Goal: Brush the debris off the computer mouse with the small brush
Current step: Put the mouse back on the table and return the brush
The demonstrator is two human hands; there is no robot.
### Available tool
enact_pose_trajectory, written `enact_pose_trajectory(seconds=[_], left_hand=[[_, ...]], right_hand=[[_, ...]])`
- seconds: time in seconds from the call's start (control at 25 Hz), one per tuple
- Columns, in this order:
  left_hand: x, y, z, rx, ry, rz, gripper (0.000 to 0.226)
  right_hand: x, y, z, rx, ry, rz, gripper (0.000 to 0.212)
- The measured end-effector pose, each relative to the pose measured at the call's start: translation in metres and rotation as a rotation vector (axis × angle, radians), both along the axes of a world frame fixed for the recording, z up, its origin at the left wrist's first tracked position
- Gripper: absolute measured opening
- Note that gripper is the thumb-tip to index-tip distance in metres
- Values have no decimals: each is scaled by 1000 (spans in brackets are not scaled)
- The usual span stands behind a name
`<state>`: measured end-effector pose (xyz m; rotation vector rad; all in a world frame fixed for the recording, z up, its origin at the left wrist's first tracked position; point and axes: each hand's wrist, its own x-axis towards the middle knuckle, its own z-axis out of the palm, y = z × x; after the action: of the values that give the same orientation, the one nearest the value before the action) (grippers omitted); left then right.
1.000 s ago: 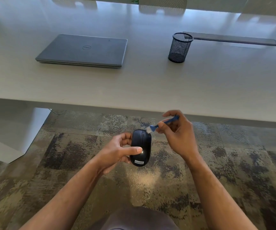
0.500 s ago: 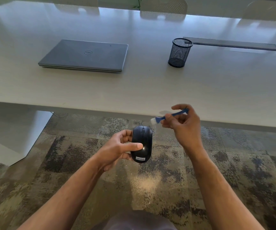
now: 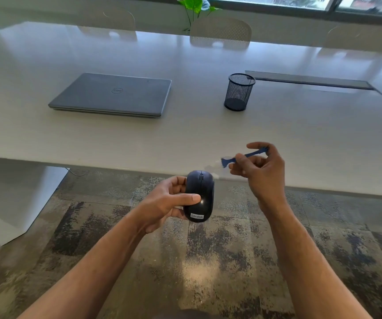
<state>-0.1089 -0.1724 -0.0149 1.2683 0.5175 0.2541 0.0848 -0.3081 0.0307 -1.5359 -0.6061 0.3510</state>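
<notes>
Mouse (image 3: 200, 195), black: gripped in left hand (image 3: 162, 203). Small brush (image 3: 243, 157), blue: pinched in right hand (image 3: 262, 171), apart from mouse.

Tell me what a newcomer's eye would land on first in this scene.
First, the black mouse held in the left hand over the carpet, just in front of the table edge. Next, the small blue brush pinched in the right hand, up and to the right of the mouse and apart from it. Behind, a closed laptop and a mesh pen cup sit on the table.
</notes>
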Motion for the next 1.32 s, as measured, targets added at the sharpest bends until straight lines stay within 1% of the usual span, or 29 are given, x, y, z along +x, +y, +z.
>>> enact_pose_trajectory(seconds=[0.12, 0.24, 0.44, 0.6, 0.68, 0.8, 0.88, 0.92, 1.08, 1.24, 1.32], left_hand=[[17, 5, 9, -5, -34, 38, 63], [32, 16, 21, 8, -72, 50, 64], [59, 43, 35, 6, -79, 49, 59], [90, 72, 45, 0, -43, 66, 62], [108, 91, 49, 2, -28, 56, 60], [136, 120, 48, 11, -2, 29, 45], [152, 136, 47, 30, 17, 50, 31], [158, 143, 47, 44, 34, 71, 29], [179, 162, 47, 73, 77, 91, 28], [188, 169, 44, 104, 125, 82, 33], [191, 168, 44, 121, 147, 96, 29]], right_hand=[[19, 4, 6, 91, 115, -28, 18], [36, 10, 8, 167, 241, -50, 9], [58, 24, 12, 209, 306, -48, 8], [75, 40, 17, 209, 315, -71, 8], [84, 52, 19, 216, 311, -89, 7], [97, 69, 22, 217, 299, -117, 7], [106, 82, 24, 216, 302, -145, 8], [111, 87, 24, 209, 296, -158, 8], [120, 106, 23, 199, 276, -183, 6], [124, 117, 22, 202, 275, -201, 6], [125, 121, 22, 197, 278, -208, 6]])
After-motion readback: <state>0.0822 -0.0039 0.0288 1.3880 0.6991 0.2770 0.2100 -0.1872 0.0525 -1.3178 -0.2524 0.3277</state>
